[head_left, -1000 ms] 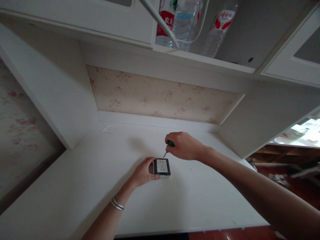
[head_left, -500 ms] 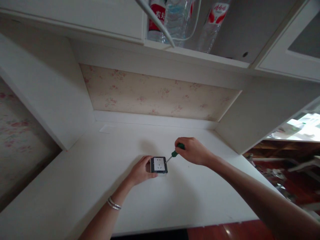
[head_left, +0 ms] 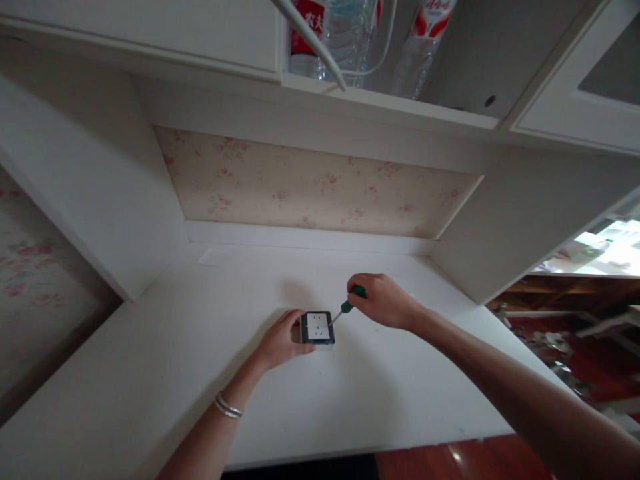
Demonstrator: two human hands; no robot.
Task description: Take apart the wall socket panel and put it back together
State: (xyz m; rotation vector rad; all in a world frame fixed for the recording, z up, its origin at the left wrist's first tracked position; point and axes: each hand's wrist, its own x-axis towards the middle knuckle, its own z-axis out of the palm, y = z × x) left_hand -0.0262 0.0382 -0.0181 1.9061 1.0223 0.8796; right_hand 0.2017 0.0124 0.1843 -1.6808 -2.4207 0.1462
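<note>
A wall socket (head_left: pixel 317 327) with a white face and a dark frame sits on a pale box, above or on the white desktop. My left hand (head_left: pixel 283 341) grips it from the left side, fingers behind and thumb in front. In my right hand (head_left: pixel 380 300) is a screwdriver (head_left: pixel 346 307) with a green handle, held in closed fingers. Its metal shaft slants down to the left, and the tip meets the right edge of the socket's frame. Whether a screw lies under the tip is too small to make out.
The white desk (head_left: pixel 280 413) runs back to a wall with floral wallpaper (head_left: pixel 310 190). White side panels (head_left: pixel 90 173) flank it. Overhead, an open shelf holds plastic bottles (head_left: pixel 345 40), and a white cable (head_left: pixel 320 50) hangs over its edge.
The view has shifted slightly. Both hands keep their hold on the socket and the screwdriver, with the tip still at the frame's right edge.
</note>
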